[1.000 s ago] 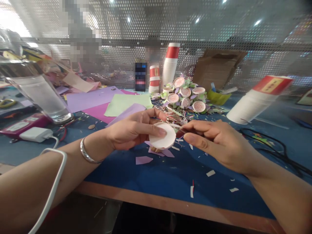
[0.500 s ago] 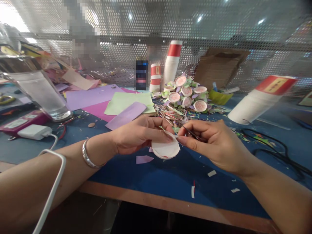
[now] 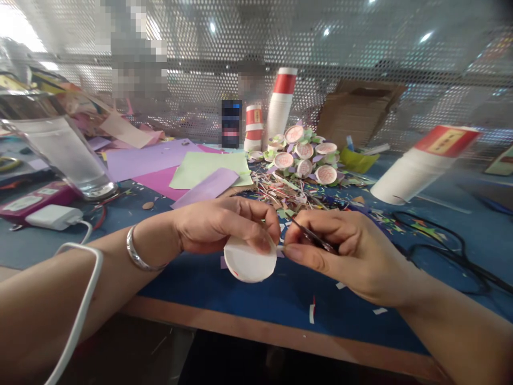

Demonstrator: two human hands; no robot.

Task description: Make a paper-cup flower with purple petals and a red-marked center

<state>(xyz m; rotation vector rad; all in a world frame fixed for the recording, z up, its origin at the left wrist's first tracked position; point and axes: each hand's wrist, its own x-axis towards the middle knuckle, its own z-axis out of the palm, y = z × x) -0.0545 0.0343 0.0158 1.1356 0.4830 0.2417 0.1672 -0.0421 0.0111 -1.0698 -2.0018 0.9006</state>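
My left hand (image 3: 224,224) is closed on a white round paper disc (image 3: 249,262), thumb pressed on its upper edge, above the blue table (image 3: 248,299). My right hand (image 3: 344,254) is closed too, with small scissors (image 3: 310,237) lying across its fingers; its thumb and forefinger pinch at the disc's right rim. Both hands meet just above the table's near edge.
A heap of finished round paper pieces (image 3: 304,158) and paper scraps lies behind the hands. Stacks of red-and-white paper cups (image 3: 280,104) stand at the back, another stack (image 3: 425,163) lies right. Coloured paper sheets (image 3: 160,163), a glass jar (image 3: 60,149) and a white charger (image 3: 50,216) are left; black cable (image 3: 452,246) is right.
Both hands have dropped lower and toward me with the disc. The disc has tilted, and the right fingers have closed in on its rim.
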